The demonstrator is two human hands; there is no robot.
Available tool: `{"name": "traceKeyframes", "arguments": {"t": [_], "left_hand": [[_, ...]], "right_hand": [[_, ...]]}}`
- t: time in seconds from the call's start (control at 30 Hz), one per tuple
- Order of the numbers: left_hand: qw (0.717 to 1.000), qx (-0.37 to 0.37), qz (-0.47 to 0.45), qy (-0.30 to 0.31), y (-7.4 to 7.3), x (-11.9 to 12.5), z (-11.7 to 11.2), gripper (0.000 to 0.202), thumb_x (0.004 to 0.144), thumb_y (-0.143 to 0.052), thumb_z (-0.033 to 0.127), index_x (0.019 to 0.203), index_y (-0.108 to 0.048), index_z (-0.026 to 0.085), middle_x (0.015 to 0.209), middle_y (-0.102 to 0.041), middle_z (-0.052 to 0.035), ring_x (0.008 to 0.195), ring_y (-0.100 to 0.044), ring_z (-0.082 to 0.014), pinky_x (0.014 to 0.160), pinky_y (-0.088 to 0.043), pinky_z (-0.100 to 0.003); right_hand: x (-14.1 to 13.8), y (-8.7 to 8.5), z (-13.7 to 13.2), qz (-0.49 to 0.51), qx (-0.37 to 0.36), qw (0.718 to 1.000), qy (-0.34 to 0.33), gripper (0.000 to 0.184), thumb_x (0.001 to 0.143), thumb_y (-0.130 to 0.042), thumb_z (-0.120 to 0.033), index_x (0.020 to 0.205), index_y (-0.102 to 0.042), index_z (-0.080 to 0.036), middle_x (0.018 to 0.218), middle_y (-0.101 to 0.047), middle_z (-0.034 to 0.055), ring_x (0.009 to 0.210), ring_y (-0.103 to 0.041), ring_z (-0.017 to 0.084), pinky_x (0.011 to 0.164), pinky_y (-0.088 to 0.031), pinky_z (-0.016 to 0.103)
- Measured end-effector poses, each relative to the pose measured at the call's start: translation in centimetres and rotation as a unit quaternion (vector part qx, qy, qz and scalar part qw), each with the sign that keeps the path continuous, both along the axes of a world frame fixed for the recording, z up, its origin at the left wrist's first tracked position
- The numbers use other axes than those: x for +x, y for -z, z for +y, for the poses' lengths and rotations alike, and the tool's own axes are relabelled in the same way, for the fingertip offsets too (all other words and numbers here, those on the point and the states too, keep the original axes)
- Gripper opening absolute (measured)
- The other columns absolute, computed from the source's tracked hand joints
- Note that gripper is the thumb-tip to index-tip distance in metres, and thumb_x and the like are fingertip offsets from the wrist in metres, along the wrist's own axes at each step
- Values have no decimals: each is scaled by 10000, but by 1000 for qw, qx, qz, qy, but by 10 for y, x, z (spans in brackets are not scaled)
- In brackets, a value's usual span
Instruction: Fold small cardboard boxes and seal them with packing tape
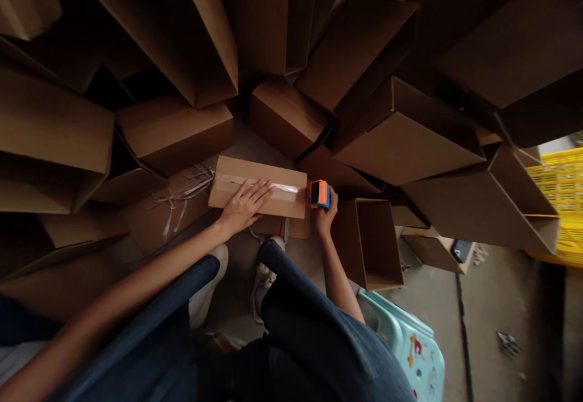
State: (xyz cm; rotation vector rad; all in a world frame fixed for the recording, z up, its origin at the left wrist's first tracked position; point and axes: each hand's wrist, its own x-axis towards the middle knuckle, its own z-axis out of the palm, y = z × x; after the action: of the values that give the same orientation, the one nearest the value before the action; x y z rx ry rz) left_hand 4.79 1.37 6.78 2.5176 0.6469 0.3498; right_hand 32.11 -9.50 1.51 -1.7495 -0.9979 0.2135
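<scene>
One taped carton (257, 186) under spread left hand (246, 206), right hand (325, 217) gripping a tape dispenser (319, 194)

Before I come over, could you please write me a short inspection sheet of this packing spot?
Surface: concrete floor.
Job's things: cardboard box with a strip of clear tape along its top; orange and blue tape dispenser at its end.
Clutter: many stacked cardboard boxes at odd angles; white plastic strapping; open cardboard box.
Grips: left hand open, flat on the box; right hand closed on the dispenser.
Cables: nothing seen.
Surroundings: yellow plastic crate; pale blue plastic stool.
</scene>
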Motion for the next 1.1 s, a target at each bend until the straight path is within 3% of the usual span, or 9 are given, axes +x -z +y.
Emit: {"name": "traceKeyframes", "arguments": {"t": [0.4,0.83,1.1], "left_hand": [[987,118,106,10,-6,0,1,865,888,-619,309,1578,-110,188,1631,-169,-56,1516,-126,-241,1239,-92,-488],[985,130,111,14,-4,0,1,930,880,-638,336,1578,-41,187,1633,-152,-64,1516,-118,-247,1235,-111,-502],[986,126,112,13,-4,0,0,938,859,-666,330,1579,-82,188,1629,-171,-75,1513,-140,-256,1233,-120,-503]], "right_hand": [[1,3,0,-1,12,1000,-1,546,735,-468,-161,1269,-571,-213,1175,-590,72,1103,-563,232,1002,-426,441],[2,3,1,-10,6,1000,3,548,732,-439,-164,1264,-566,-208,1152,-587,77,1093,-564,229,1000,-432,452],[0,1,0,-8,5,1000,4,555,725,-452,-153,1264,-569,-209,1172,-594,75,1108,-564,225,1011,-428,447]]}}
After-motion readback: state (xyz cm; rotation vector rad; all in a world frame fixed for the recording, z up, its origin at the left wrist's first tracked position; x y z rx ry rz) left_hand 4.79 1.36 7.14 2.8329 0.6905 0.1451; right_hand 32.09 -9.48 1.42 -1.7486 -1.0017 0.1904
